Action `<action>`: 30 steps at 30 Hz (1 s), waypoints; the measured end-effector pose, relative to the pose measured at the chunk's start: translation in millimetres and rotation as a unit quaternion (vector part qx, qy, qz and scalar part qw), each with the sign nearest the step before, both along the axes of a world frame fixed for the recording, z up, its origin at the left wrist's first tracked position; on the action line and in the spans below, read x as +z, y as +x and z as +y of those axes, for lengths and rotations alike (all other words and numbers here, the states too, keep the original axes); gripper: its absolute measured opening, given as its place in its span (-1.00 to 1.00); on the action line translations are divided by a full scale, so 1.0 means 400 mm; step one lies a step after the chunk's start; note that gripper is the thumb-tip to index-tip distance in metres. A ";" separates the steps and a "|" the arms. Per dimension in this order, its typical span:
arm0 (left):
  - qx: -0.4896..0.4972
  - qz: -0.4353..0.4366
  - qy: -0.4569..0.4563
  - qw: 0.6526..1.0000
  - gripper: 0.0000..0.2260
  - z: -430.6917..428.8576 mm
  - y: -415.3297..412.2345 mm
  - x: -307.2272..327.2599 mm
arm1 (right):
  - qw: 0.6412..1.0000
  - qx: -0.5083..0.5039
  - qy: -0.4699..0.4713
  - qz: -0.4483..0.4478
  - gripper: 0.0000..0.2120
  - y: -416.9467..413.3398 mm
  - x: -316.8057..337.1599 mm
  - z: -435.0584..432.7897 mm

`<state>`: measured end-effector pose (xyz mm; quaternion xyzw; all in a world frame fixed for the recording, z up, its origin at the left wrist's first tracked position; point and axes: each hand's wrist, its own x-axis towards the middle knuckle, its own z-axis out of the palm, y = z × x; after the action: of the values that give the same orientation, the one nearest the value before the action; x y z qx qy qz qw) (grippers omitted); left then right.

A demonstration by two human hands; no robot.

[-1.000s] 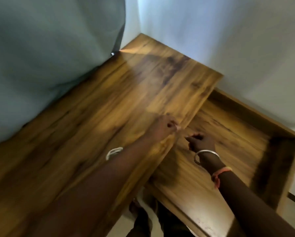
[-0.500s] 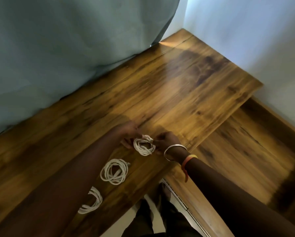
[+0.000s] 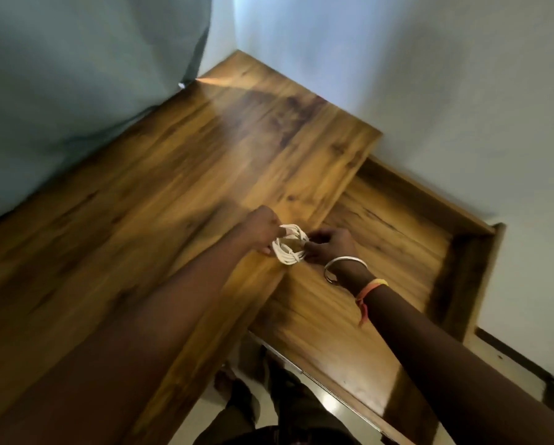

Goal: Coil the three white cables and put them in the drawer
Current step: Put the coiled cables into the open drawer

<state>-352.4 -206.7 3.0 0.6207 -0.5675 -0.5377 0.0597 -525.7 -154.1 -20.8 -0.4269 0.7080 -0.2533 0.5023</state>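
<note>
The whole view has swung right since a moment ago, so the open drawer (image 3: pixel 397 252) now fills the right side and the two other coils that lay on the desk top (image 3: pixel 173 187) have dropped out of sight, hidden behind the left arm or past the frame; I cannot tell which; both hands have carried the coiled white cable (image 3: pixel 289 244) rightward from over the desk to its edge, at the lip of the drawer; this looks like the first coil going in, with nothing lying in the drawer as far as I can see. The left hand (image 3: pixel 264 231) is closed on the coil's left side, fingers curled through the loops; the right hand (image 3: pixel 328 247) pinches its right side, bangle (image 3: pixel 344 269) at the wrist; the coil hangs between them, touching both.
</note>
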 end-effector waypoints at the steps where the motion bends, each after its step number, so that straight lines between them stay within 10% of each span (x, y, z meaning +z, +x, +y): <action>1: -0.032 -0.003 -0.003 0.999 -0.79 0.010 -0.055 -0.019 | 1.000 -0.020 0.012 0.006 -0.82 -0.051 -0.004 0.025; 10: -0.265 -0.032 -0.003 0.964 -0.89 0.291 -0.461 -0.235 | 0.964 -0.147 0.171 0.142 -0.90 -0.382 -0.160 0.380; 30: -0.392 -0.060 0.050 0.917 -0.74 0.502 -0.544 -0.418 | 0.877 0.059 0.356 0.318 -0.74 -0.420 -0.271 0.543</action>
<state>-569.9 -5.9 -164.1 0.3813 -0.7403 -0.5077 -0.2210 -693.6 63.0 -129.0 -0.3182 0.8453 0.1956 0.3821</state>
